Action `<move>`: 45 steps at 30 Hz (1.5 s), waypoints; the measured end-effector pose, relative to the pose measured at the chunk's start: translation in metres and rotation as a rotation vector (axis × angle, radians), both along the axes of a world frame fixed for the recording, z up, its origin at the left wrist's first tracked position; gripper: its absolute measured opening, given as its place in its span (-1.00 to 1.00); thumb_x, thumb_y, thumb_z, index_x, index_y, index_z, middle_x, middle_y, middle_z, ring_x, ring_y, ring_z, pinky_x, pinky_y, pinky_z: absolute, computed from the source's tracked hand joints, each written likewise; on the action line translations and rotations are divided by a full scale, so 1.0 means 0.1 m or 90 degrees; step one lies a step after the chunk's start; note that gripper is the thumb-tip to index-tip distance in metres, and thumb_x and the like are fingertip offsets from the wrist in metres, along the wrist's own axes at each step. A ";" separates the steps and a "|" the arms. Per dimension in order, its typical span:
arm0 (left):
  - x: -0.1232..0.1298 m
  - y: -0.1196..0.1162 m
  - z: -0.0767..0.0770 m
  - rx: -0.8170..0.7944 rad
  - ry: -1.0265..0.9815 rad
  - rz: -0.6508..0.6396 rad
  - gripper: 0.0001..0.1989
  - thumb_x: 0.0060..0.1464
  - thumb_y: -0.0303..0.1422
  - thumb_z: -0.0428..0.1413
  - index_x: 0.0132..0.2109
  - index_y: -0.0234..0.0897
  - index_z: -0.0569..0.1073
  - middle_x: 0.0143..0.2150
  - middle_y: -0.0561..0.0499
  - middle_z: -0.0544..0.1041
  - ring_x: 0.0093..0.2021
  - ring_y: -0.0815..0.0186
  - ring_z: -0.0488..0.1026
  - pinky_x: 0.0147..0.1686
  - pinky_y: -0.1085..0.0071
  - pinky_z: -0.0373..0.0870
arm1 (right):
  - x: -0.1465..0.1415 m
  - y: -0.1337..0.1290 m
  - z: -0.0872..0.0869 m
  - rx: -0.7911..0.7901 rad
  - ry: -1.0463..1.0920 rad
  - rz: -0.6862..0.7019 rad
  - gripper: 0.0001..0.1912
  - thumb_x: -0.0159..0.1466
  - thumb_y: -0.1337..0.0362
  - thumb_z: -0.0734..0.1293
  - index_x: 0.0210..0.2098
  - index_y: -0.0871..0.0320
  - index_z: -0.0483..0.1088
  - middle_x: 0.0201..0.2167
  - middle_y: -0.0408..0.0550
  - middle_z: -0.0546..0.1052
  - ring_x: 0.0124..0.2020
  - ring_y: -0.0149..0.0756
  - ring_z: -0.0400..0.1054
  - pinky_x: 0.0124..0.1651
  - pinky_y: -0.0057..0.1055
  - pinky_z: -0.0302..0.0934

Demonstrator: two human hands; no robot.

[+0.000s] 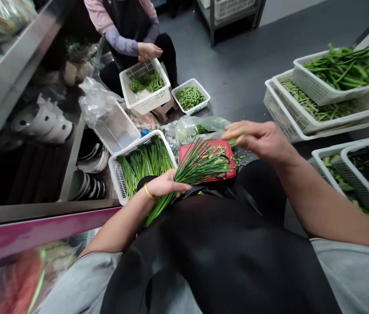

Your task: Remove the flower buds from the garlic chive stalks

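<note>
A bunch of long green stalks [200, 168] lies in my left hand [168, 184], whose fingers are wrapped round it. Its fanned ends reach over a red board [184, 152] scattered with small green bits, and the other ends hang down over my lap. My right hand [258, 138] is raised beyond the right edge of the board, apart from the stalks, its fingers stretched out and a little blurred; I see nothing in it. Beside my left hand, a white basket [116, 174] holds more of the same stalks.
A clear plastic bag [187, 128] lies beyond the board. Another person [128, 35] sits ahead with a basket [150, 104] of greens. Stacked baskets [322, 93] of green vegetables stand at the right, metal shelving [17, 65] at the left.
</note>
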State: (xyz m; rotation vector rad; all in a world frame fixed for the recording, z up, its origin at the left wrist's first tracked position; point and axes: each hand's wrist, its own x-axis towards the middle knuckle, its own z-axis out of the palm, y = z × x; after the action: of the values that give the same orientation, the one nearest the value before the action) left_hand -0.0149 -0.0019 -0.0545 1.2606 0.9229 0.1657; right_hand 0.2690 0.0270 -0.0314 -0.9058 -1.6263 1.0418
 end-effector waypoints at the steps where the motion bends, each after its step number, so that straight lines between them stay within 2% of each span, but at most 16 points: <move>1: 0.01 0.01 0.00 -0.002 -0.001 -0.004 -0.64 -0.18 -0.20 0.33 -0.48 -0.37 0.36 -0.62 0.12 0.36 -0.64 0.48 0.30 -0.64 0.54 0.28 | -0.02 -0.07 0.01 0.046 -0.096 0.034 -0.75 0.16 0.03 0.40 -0.32 0.06 0.56 -0.34 -0.06 0.56 -0.21 -0.24 0.43 -0.04 -0.24 0.27; 4: 0.02 0.03 0.01 0.000 0.002 -0.013 -0.64 -0.17 -0.21 0.33 -0.46 -0.36 0.36 -0.62 0.13 0.35 -0.64 0.49 0.30 -0.64 0.55 0.28 | -0.14 -0.18 -0.03 0.182 -0.272 0.075 -0.83 0.21 0.15 0.37 -0.31 0.08 0.56 -0.34 -0.05 0.55 -0.24 -0.25 0.42 -0.09 -0.26 0.26; 7: 0.02 0.03 0.01 0.010 0.007 -0.011 -0.64 -0.16 -0.20 0.31 -0.48 -0.36 0.34 -0.63 0.12 0.36 -0.65 0.49 0.30 -0.64 0.54 0.29 | -0.22 -0.19 -0.07 0.304 -0.378 0.052 -0.82 0.28 0.24 0.28 -0.33 0.12 0.53 -0.34 -0.01 0.54 -0.22 -0.22 0.40 -0.04 -0.22 0.22; 10: 0.03 0.00 0.01 0.016 0.013 0.002 -0.64 -0.15 -0.21 0.31 -0.51 -0.37 0.34 -0.64 0.12 0.36 -0.66 0.49 0.29 -0.64 0.54 0.28 | -0.26 -0.19 -0.08 0.370 -0.457 0.020 -0.79 0.30 0.28 0.23 -0.35 0.17 0.48 -0.34 0.04 0.53 -0.22 -0.18 0.38 0.02 -0.14 0.18; 12: 0.03 -0.02 0.01 0.017 0.014 0.014 -0.65 -0.16 -0.21 0.31 -0.51 -0.37 0.34 -0.65 0.12 0.36 -0.66 0.49 0.29 -0.64 0.54 0.27 | -0.27 -0.21 -0.08 0.383 -0.475 0.018 -0.82 0.29 0.25 0.25 -0.30 0.18 0.46 -0.31 0.05 0.53 -0.20 -0.16 0.38 0.05 -0.11 0.15; 16: 0.01 -0.06 0.00 0.011 0.009 0.024 -0.65 -0.18 -0.21 0.32 -0.51 -0.37 0.36 -0.65 0.11 0.37 -0.66 0.48 0.29 -0.64 0.54 0.27 | -0.32 -0.28 -0.11 0.353 -0.425 -0.021 -0.84 0.29 0.25 0.26 -0.17 0.16 0.37 -0.29 0.03 0.53 -0.22 -0.18 0.38 0.02 -0.16 0.17; 22: -0.02 -0.10 -0.01 0.033 0.001 0.033 -0.62 -0.18 -0.18 0.32 -0.55 -0.38 0.36 -0.67 0.08 0.37 -0.67 0.47 0.30 -0.62 0.53 0.27 | -0.39 -0.36 -0.18 0.297 -0.331 -0.086 -0.85 0.23 0.30 0.31 -0.19 0.15 0.32 -0.35 -0.04 0.50 -0.28 -0.22 0.38 -0.10 -0.26 0.21; 25: -0.01 -0.11 0.01 0.036 -0.003 0.033 -0.62 -0.17 -0.18 0.32 -0.53 -0.38 0.36 -0.66 0.09 0.37 -0.66 0.48 0.29 -0.61 0.53 0.28 | -0.39 -0.37 -0.17 0.298 -0.336 -0.069 -0.95 0.24 0.32 0.29 -0.28 0.14 0.38 -0.39 -0.05 0.48 -0.29 -0.24 0.37 -0.12 -0.28 0.21; 28: 0.01 -0.12 0.03 0.028 0.001 0.035 -0.61 -0.20 -0.17 0.34 -0.50 -0.37 0.36 -0.64 0.12 0.36 -0.65 0.49 0.28 -0.61 0.54 0.28 | -0.37 -0.37 -0.14 0.278 -0.334 -0.032 -0.89 0.22 0.36 0.27 -0.34 0.13 0.45 -0.43 -0.07 0.45 -0.32 -0.28 0.36 -0.16 -0.31 0.21; 31: 0.02 -0.11 0.03 0.014 0.008 0.031 -0.61 -0.22 -0.18 0.35 -0.48 -0.37 0.36 -0.63 0.13 0.37 -0.64 0.50 0.29 -0.62 0.55 0.28 | -0.34 -0.35 -0.10 0.215 -0.286 0.017 -0.86 0.20 0.37 0.26 -0.35 0.14 0.48 -0.40 -0.06 0.44 -0.34 -0.32 0.36 -0.21 -0.36 0.24; 34: -0.01 -0.09 0.00 0.006 0.014 0.038 -0.62 -0.22 -0.19 0.35 -0.50 -0.37 0.36 -0.63 0.12 0.37 -0.65 0.49 0.29 -0.63 0.54 0.28 | -0.34 -0.34 -0.10 0.238 -0.332 -0.009 -0.86 0.18 0.36 0.26 -0.38 0.14 0.48 -0.38 -0.05 0.47 -0.30 -0.28 0.35 -0.08 -0.24 0.23; 37: -0.03 -0.07 -0.02 0.005 0.019 0.047 -0.62 -0.21 -0.19 0.33 -0.55 -0.38 0.35 -0.65 0.09 0.37 -0.67 0.49 0.28 -0.63 0.52 0.28 | -0.41 -0.35 -0.12 0.320 -0.450 -0.079 -0.86 0.16 0.33 0.26 -0.44 0.12 0.47 -0.40 -0.03 0.46 -0.23 -0.17 0.32 0.13 0.00 0.08; 39: -0.01 -0.07 -0.03 0.010 0.016 0.058 -0.62 -0.20 -0.20 0.32 -0.57 -0.37 0.34 -0.66 0.08 0.37 -0.68 0.48 0.28 -0.63 0.51 0.28 | -0.50 -0.33 -0.17 0.331 -0.471 -0.111 -0.87 0.14 0.32 0.26 -0.48 0.13 0.44 -0.42 -0.01 0.45 -0.20 -0.13 0.30 0.19 0.05 0.00; 41: 0.01 -0.08 -0.03 0.018 0.014 0.076 -0.64 -0.19 -0.21 0.31 -0.57 -0.37 0.34 -0.67 0.08 0.37 -0.68 0.48 0.28 -0.62 0.51 0.28 | -0.58 -0.25 -0.24 0.285 -0.419 -0.156 -0.90 0.10 0.31 0.27 -0.53 0.13 0.39 -0.45 -0.01 0.42 -0.23 -0.13 0.30 0.18 0.04 0.02; 45: 0.01 -0.11 -0.01 0.036 0.009 0.112 -0.63 -0.21 -0.20 0.32 -0.57 -0.37 0.35 -0.67 0.08 0.37 -0.68 0.47 0.28 -0.64 0.51 0.24 | -0.51 0.03 -0.41 0.027 -0.103 -0.248 -0.79 0.09 0.21 0.27 -0.62 0.11 0.22 -0.57 -0.08 0.34 -0.36 -0.22 0.30 -0.06 -0.10 0.23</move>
State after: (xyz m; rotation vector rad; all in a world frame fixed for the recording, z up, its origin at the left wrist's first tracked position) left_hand -0.0137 -0.0129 -0.0557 1.2327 1.0481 0.3240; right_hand 0.2182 0.0303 -0.0724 -1.2448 -1.5140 0.6750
